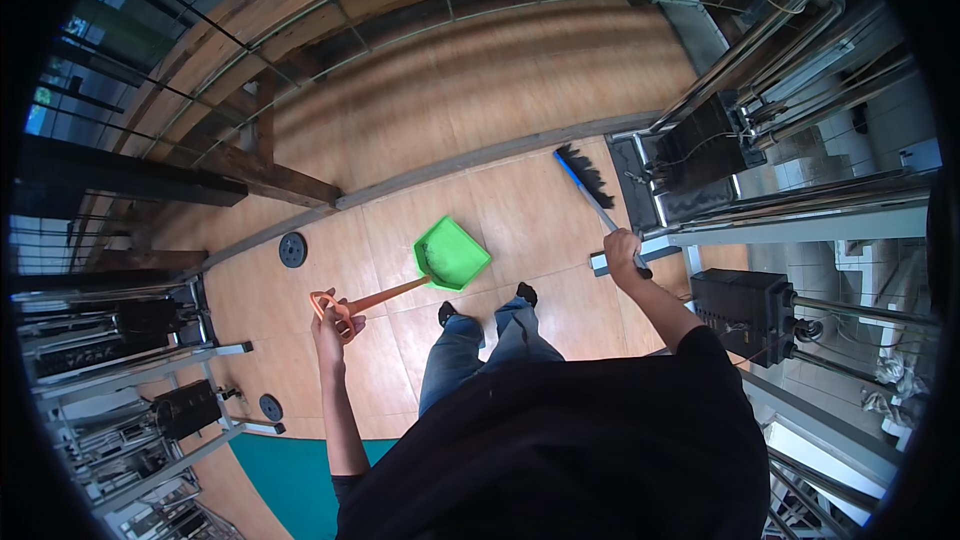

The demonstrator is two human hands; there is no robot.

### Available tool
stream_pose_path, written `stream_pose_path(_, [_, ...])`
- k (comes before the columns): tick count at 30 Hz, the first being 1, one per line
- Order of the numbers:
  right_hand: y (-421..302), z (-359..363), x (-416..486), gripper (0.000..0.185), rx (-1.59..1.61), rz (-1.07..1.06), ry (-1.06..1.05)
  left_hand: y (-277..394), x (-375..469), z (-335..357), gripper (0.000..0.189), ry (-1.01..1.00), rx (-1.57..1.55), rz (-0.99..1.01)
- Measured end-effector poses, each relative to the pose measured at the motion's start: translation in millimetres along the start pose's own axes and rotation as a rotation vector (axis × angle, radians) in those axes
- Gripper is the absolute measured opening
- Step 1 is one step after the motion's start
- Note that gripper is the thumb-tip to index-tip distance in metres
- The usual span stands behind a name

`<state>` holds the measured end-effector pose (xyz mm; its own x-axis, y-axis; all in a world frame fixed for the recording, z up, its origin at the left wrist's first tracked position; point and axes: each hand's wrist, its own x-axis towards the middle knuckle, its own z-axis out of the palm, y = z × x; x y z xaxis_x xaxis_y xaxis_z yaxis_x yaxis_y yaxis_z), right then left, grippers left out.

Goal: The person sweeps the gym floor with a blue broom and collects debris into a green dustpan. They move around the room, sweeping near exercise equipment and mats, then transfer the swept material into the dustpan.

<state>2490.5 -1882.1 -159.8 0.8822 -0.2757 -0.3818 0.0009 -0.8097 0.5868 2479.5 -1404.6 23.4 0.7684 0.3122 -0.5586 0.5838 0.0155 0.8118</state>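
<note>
My left hand [335,319] grips the orange handle [386,295] of a green plastic dustpan [455,253]. The pan lies on the tiled floor in front of my feet, with some greyish dust or debris in its corner near the handle. On the right, my right hand [622,251] is closed around the grey handle of a brush [586,178] with a blue back and black bristles. The brush head is near the base of a gym machine, apart from the dustpan; whether its bristles touch the floor I cannot tell.
Gym machines with black weight stacks [739,315] stand at right and left. Two black weight plates [293,250] lie on the floor at left. A low wooden beam [480,166] crosses the floor ahead, below a wire grid. A green mat [289,476] lies at lower left.
</note>
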Motion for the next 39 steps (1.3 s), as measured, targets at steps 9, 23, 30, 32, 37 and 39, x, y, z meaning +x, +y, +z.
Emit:
stream_pose_path(9, [154, -101, -11, 0.026, 0.299, 0.104, -0.155, -3, 21, -4, 0.040, -0.041, 0.031, 0.010])
stream_pose_path(23, [86, -54, 121, 0.015, 0.115, 0.062, -0.031, -9, 1, -37, 0.036, 0.068, -0.062, -0.029])
stream_pose_path(30, [-12, -33, 90, 0.010, -0.313, -0.270, 0.341, -8, -7, -42, 0.043, 0.081, -0.039, -0.026])
stream_pose_path(32, [7, -64, 63, 0.011, -0.073, -0.283, 0.255, -13, -5, -45, 0.043, 0.081, -0.034, -0.021])
stream_pose_path(37, [91, -132, 13, 0.026, 0.258, -0.029, -0.131, -23, 5, -43, 0.041, 0.032, -0.011, -0.004])
stream_pose_path(39, [117, -116, 5, 0.035, 0.339, 0.016, -0.087, -18, 4, -43, 0.040, 0.034, -0.006, 0.001])
